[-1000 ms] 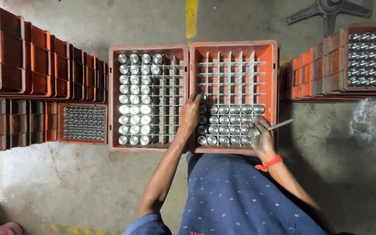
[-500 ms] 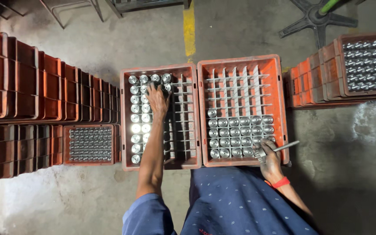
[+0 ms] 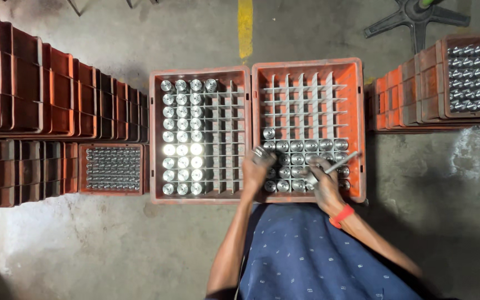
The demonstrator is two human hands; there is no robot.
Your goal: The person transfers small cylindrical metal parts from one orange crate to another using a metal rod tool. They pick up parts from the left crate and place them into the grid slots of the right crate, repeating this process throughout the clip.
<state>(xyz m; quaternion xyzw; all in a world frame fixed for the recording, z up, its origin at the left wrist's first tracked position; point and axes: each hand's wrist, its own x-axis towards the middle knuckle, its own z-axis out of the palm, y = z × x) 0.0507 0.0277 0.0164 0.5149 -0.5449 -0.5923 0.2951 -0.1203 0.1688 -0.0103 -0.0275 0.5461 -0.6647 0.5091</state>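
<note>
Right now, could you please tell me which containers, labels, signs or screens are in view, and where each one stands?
No labels, signs or screens show; only crates.
Left crate: orange, rectangular, gridded, in front of the person; metal cylinders fill its left columns.
Right crate: orange, touching the first; cylinders in its near rows, under the left hand and right hand.
Small crate: far left, full of cylinders.
Stacked crates: orange, upper left.
Stacked crates: right, top one full.
</note>
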